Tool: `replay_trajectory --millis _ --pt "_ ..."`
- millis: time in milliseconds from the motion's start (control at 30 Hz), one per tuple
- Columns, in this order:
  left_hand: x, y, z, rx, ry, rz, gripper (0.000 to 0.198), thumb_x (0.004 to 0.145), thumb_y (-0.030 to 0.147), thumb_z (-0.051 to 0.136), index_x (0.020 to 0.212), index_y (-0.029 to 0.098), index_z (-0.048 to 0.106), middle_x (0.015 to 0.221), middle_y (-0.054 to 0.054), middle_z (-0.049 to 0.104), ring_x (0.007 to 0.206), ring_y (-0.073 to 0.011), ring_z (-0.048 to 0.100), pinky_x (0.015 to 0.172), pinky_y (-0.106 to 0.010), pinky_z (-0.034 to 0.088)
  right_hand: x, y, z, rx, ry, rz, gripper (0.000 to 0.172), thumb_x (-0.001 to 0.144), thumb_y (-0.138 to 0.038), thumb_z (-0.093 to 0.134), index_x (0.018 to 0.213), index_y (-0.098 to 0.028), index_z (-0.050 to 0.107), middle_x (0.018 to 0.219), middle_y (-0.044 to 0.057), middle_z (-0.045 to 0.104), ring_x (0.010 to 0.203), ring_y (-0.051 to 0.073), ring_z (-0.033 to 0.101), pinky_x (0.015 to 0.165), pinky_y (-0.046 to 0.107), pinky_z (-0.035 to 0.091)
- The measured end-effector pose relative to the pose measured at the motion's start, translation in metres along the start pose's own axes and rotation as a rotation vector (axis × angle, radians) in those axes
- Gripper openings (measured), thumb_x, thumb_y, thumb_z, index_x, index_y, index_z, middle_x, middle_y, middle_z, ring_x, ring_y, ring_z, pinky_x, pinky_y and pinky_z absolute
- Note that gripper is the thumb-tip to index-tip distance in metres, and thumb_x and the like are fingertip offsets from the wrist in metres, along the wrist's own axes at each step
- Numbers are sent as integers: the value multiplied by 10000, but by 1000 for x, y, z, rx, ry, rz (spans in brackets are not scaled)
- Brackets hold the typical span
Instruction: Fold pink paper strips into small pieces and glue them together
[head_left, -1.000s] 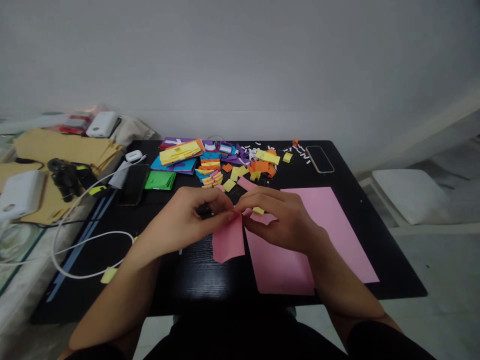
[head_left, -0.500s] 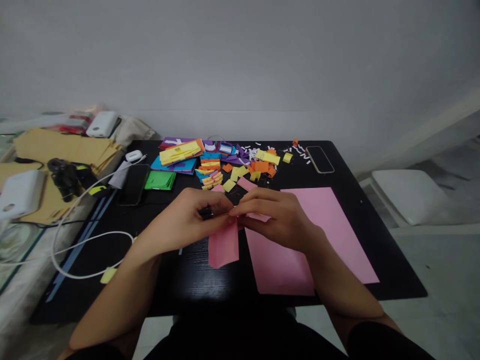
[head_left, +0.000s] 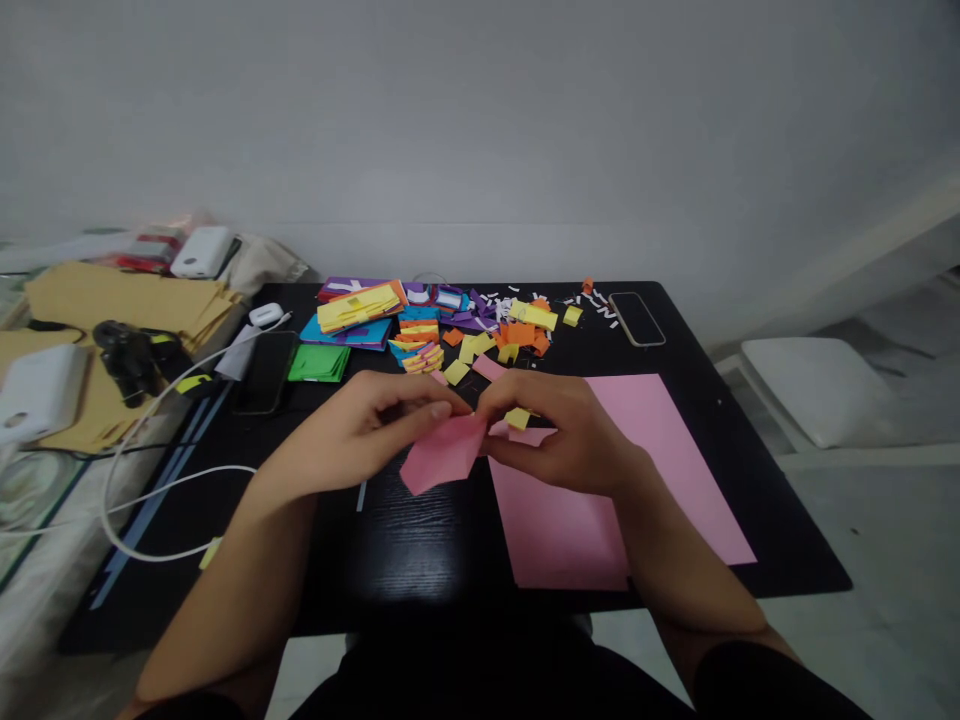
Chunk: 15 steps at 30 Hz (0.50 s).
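Note:
A small folded pink paper [head_left: 444,456] is held above the black table, between my two hands. My left hand [head_left: 382,425] pinches its upper left part, with the thumb on top. At the paper's upper right corner, the fingertips of my right hand [head_left: 547,425] are closed on it. Large pink sheets [head_left: 559,535] lie flat under my right hand and forearm. A small yellow piece [head_left: 517,418] shows by the fingers of my right hand. What the fingertips cover cannot be seen.
Colored paper scraps [head_left: 525,325] and folded stacks [head_left: 360,308] lie along the table's back. A green bundle [head_left: 319,362] and a dark phone [head_left: 266,372] are at left, near a white cable [head_left: 112,490]. Another phone [head_left: 637,319] rests at back right, beyond which stands a white stool [head_left: 817,390].
The pink paper has tilted, its lower end swinging up and left. My left thumb has shifted onto it. The fingers of my right hand are more bent, and a yellow piece now shows beside them.

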<state>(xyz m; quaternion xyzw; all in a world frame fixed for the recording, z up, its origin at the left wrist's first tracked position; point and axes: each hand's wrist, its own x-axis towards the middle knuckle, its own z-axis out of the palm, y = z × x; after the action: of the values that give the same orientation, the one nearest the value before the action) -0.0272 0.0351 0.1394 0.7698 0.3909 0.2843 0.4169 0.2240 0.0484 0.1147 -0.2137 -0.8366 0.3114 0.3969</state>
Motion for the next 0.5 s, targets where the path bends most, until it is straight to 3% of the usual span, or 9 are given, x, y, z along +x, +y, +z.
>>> replay_trajectory --millis 100,200,300,400,500 --pt "-5 1 -7 9 38 74 275 1025 207 556 1193 248 770 1113 -36 809 973 -188 755 794 -258 583 0 1 -3 54 28 65 145 895 -129 776 971 -202 677 888 -1 737 767 118 706 718 241 577" --pt "-10 3 -7 57 11 183 289 948 116 594 1158 241 747 1136 -41 792 1011 -195 748 831 -277 586 -1 0 -3 81 48 77 160 858 -85 746 946 -199 674 893 1 738 758 111 709 693 222 571" --pt "-11 6 -1 120 39 222 195 896 132 694 1067 222 719 1071 -33 777 967 -186 731 839 -289 575 -2 -1 -2 64 30 45 172 848 -57 728 949 -192 690 881 2 759 762 114 725 711 227 573" --pt "-7 6 7 135 80 227 109 883 149 741 963 210 698 927 -2 752 823 -143 700 750 -259 550 -2 -2 -2 37 19 21 138 856 -98 767 944 -190 715 878 11 785 778 132 745 730 249 579" --pt "-3 2 14 121 145 212 76 908 171 747 865 201 692 822 13 729 714 -116 658 669 -240 515 -2 -4 -1 61 50 82 93 881 -167 812 906 -194 726 849 4 791 749 128 743 717 248 585"
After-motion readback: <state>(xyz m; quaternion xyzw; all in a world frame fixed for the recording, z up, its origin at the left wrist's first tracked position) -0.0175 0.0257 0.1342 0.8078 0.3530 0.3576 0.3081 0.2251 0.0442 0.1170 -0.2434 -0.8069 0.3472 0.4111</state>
